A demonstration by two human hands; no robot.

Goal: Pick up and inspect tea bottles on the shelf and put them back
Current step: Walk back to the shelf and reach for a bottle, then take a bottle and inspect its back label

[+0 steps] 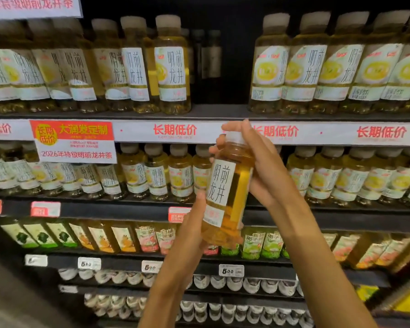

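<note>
A tea bottle [225, 188] with golden liquid, a white label in black characters and a white cap is held slightly tilted in front of the shelves. My left hand [194, 223] grips its lower end from the left, thumb on the label. My right hand [258, 162] wraps the upper part and neck from the right, fingers reaching round behind the cap. Rows of the same bottles [171, 65] fill the top shelf [218, 111] and the shelf below it [156, 174]. A dark gap [220, 67] splits the top row.
A price strip with red characters [175, 131] runs under the top shelf, with a red and white promo card [76, 140] at the left. Lower shelves carry other flavoured drinks [128, 235] and small white-capped bottles [223, 282]. Price tags [231, 271] line the shelf edges.
</note>
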